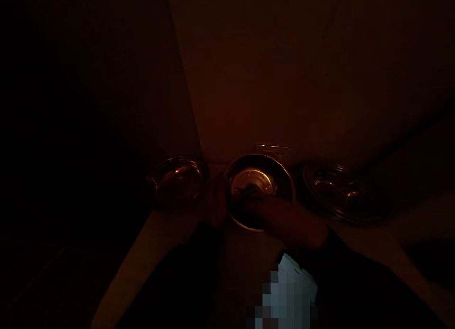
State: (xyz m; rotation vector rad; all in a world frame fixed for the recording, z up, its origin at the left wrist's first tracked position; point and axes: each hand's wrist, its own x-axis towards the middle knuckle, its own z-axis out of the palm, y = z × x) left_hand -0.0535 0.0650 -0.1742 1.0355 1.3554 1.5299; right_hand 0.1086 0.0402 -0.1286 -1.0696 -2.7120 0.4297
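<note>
The scene is very dark. A round metal bowl [289, 177] with a bright rim stands in the middle, its shiny bottom catching reddish light. From the right, my right hand [258, 206] reaches down into this bowl, fingers closed around something dark that I cannot make out. Against the bowl's outer left side is my left hand [215, 203], gripping it near the rim; its fingers show only dimly. Shadow hides the bowl's lower left part.
A shiny dish [177, 182] sits to the left and another wide, shiny dish [350, 196] to the right. Behind the bowl, a socket plate [277, 150] is on the wall [270, 82]. A pale table edge [122, 277] runs below. Near my right sleeve is a pale, partly pixelated object [296, 286].
</note>
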